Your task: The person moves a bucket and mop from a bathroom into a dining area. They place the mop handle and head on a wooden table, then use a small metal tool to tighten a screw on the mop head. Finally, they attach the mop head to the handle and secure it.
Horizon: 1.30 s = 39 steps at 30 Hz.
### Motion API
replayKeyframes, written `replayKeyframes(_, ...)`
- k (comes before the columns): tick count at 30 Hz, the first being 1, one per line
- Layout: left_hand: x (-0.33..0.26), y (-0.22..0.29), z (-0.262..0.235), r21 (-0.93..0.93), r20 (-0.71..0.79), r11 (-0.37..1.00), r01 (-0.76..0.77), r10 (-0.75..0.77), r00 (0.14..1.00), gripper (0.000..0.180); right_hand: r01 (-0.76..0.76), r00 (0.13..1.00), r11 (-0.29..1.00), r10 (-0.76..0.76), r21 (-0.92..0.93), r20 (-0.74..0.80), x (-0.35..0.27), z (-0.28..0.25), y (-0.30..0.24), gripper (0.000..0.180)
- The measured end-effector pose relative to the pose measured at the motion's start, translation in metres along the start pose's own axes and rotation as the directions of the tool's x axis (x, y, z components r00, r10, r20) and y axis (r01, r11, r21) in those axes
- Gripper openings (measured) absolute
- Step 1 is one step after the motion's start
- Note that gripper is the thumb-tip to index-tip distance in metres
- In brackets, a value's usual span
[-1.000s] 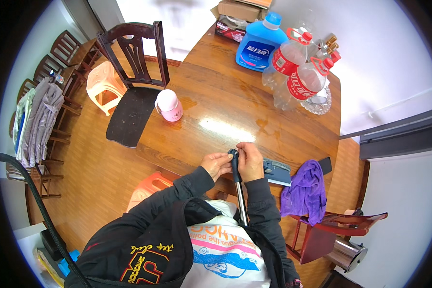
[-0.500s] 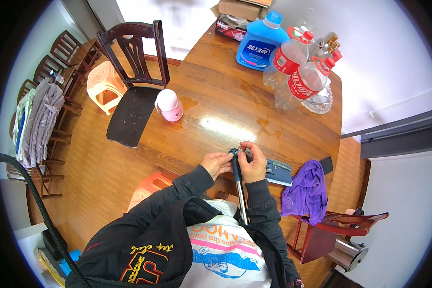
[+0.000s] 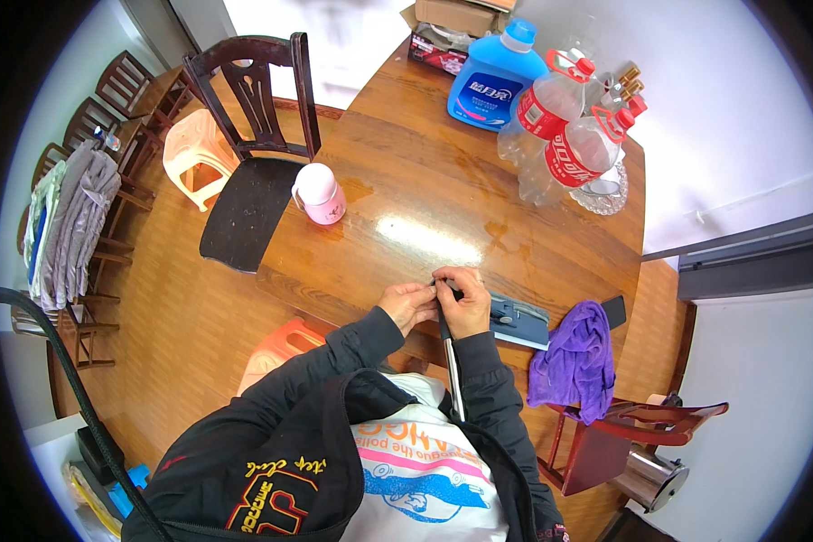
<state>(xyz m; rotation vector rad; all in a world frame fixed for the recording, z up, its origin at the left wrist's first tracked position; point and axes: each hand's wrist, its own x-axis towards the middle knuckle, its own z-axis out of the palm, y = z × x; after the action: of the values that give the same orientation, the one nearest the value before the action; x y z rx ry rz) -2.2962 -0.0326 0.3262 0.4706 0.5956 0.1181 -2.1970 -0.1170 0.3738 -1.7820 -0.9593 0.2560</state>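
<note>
A slim silver pole (image 3: 453, 369) with a dark blue upper end leans from my body up to the near edge of the wooden table. My left hand (image 3: 408, 305) pinches at the top end with thumb and fingertips. Curled over the same end from the other side is my right hand (image 3: 463, 303), so most of the dark part is hidden between the two. What the fingertips touch there is too small to tell. Right of my right hand lies a dark blue-grey zipped pouch (image 3: 520, 321).
A purple cloth (image 3: 573, 354) and a black phone (image 3: 614, 311) lie at the table's right. Farther back stand a pink flask (image 3: 320, 195), a blue detergent jug (image 3: 494, 79) and large plastic bottles (image 3: 574, 155). A dark chair (image 3: 253, 199) is at the left, a reddish one (image 3: 596, 447) at right.
My right hand has turned and closed over the top of the pole, covering the dark blue end and a small shiny piece that showed earlier. My left hand stays almost in place.
</note>
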Motion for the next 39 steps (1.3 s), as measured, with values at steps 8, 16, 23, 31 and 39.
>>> replayKeyframes(8,-0.001,0.000,0.001,0.010,0.009,1.000,-0.004,0.004,1.000,0.023,-0.145,0.988,0.959,0.129,0.244,0.079,-0.003,0.002,0.001,0.011)
replayKeyframes(16,-0.002,-0.001,0.003,0.006,0.011,1.000,-0.010,0.010,1.000,0.024,-0.227,0.974,0.869,0.200,0.440,0.108,-0.006,0.009,0.015,0.010)
replayKeyframes(23,-0.003,0.001,0.005,0.029,0.006,1.000,-0.009,0.009,1.000,0.023,-0.206,0.975,0.941,0.174,0.269,0.136,0.001,0.009,0.010,0.008)
replayKeyframes(31,-0.002,-0.003,0.000,-0.090,0.083,0.995,-0.031,0.038,0.996,0.021,-0.216,0.976,0.923,0.191,0.320,0.107,0.001,0.010,0.016,0.006)
replayKeyframes(39,-0.004,0.003,0.005,-0.010,0.051,1.000,-0.017,0.017,0.999,0.021,-0.238,0.970,0.773,0.223,0.589,0.099,-0.003,0.010,0.009,0.012)
